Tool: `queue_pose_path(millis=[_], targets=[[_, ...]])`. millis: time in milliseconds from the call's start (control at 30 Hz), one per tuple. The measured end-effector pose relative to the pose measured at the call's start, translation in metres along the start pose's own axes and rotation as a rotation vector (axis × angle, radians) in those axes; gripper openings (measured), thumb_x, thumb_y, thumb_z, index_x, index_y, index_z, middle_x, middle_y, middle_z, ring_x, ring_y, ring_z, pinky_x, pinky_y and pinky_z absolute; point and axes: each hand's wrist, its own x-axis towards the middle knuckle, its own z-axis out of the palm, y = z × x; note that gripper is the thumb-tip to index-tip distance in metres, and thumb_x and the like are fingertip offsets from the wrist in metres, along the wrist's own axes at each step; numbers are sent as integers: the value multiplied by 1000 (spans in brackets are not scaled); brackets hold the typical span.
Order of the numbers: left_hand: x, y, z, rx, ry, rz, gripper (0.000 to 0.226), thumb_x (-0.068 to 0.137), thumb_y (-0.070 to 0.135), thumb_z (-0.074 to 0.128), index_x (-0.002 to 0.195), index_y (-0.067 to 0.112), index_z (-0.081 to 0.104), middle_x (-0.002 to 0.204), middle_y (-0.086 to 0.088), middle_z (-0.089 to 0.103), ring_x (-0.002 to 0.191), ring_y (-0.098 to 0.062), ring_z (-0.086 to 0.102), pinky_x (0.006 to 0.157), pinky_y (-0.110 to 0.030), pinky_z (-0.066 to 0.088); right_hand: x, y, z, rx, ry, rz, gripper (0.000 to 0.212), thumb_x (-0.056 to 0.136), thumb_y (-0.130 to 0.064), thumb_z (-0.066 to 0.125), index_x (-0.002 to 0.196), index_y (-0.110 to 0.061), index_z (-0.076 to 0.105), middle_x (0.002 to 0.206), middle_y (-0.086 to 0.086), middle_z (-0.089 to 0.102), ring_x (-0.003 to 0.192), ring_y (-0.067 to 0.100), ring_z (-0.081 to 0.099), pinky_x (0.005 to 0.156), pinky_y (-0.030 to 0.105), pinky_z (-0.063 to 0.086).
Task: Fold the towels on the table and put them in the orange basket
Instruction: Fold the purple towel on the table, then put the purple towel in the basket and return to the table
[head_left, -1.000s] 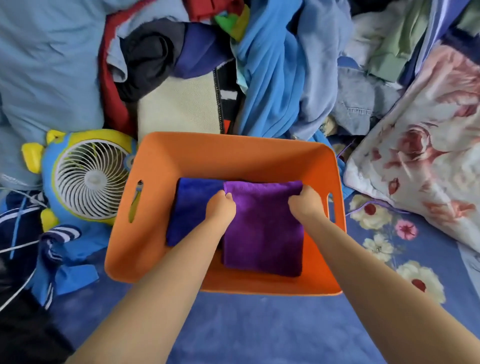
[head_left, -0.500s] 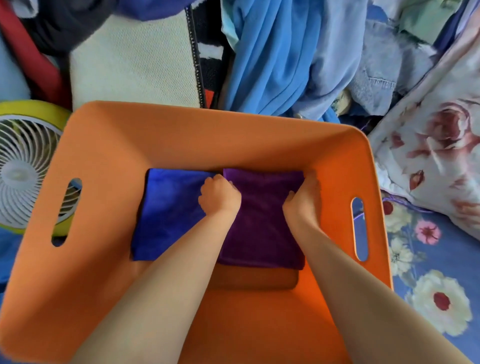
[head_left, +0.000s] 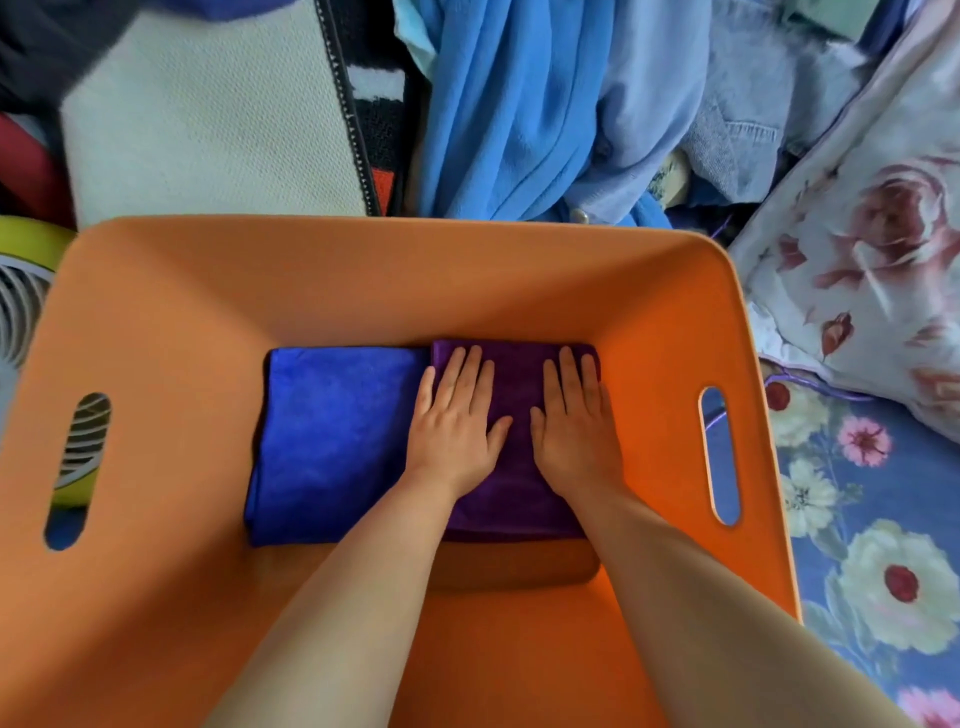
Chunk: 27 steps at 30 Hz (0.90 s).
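Heaped clothing is filling the bkgd: a blue garment (head_left: 498, 104) is hanging just beyond the far rim, w/ a cream knit piece (head_left: 208, 130) to its left; a floral pillow (head_left: 872, 249) is lying at right on a blue flowered sheet (head_left: 852, 519); a white fan (head_left: 21, 312) w/ a yellow rim is peeking in at the left edge, also showing thru the basket's left handle slot.

Orange basket (head_left: 363, 275) is taking up most of the view; both forearms are reaching down into it.

Left hand (head_left: 457, 421) is lying flat, fingers straight and slightly spread, palm pressing down on the purple towel (head_left: 514, 389); its outer edge is sitting right at the seam w/ the blue towel (head_left: 337, 441); right hand (head_left: 571, 421) is likewise flat and released, fingers straight, pressing the same purple towel nr its right edge; neither hand is gripping anything; thumbs are pointing toward each other, nearly touching.

Purple towel is lying folded on the basket floor under both palms, against the far wall; blue towel is lying folded just beside it on the left, edges touching.
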Motion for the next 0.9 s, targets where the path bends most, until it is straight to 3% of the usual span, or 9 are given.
queue_pose_path(millis=[133, 233, 433, 567, 700, 800, 900], targets=[[2, 1, -1, 53, -70, 11, 76, 86, 52, -5, 150, 10, 3, 159, -6, -2, 147, -19, -5, 113, -35, -15, 2, -2, 0, -9, -70, 17, 55, 101, -28, 21, 148, -13, -4, 157, 6, -14, 144, 22, -16, 117, 34, -9], [3, 7, -17, 78, -161, -29, 64, 100, 44, 18, 150, 12, -5, 159, -4, -9, 147, -17, -12, 117, -38, -12, 2, -2, -10, -19, -125, 32, 55, 101, -28, 20, 147, -12, -6, 156, 6, -15, 144, 23, -16, 117, 34, -8], [-13, 19, -72, 133, -147, -177, 53, 96, 20, 40, 146, 9, 23, 156, -10, 14, 146, -24, 7, 118, -43, 10, -23, -16, -52, 67, -149, 46, 55, 101, -29, 22, 148, -13, 0, 157, 7, -9, 145, 22, -11, 118, 36, -5], [-33, 28, -128, 157, -36, -200, 42, 91, 12, 44, 133, 9, 41, 142, -9, 37, 136, -25, 28, 110, -41, 26, -52, -26, -109, 160, -29, -21, 55, 100, -30, 26, 148, -13, 6, 158, 6, -1, 145, 21, -9, 118, 36, -1], [-67, 46, -186, 177, 71, -201, 35, 91, 9, 41, 126, 8, 47, 132, -9, 45, 127, -26, 37, 99, -37, 34, -86, -28, -174, 131, 137, -88, 51, 98, -21, 32, 145, -8, 19, 157, 7, 11, 146, 23, -1, 118, 38, 6], [-101, 63, -227, 159, 146, -199, 35, 92, 10, 41, 126, 6, 46, 131, -11, 47, 124, -27, 40, 97, -36, 37, -119, -29, -217, 144, 249, -127, 39, 90, -6, 39, 129, 0, 42, 145, 13, 35, 139, 26, 23, 108, 40, 28], [-154, 86, -270, 147, 220, -207, 35, 93, 15, 42, 127, 5, 45, 130, -11, 49, 123, -27, 42, 96, -35, 38, -172, -26, -263, 113, 289, -187, 42, 90, -3, 38, 131, -2, 43, 141, 12, 39, 134, 28, 30, 102, 39, 32]])
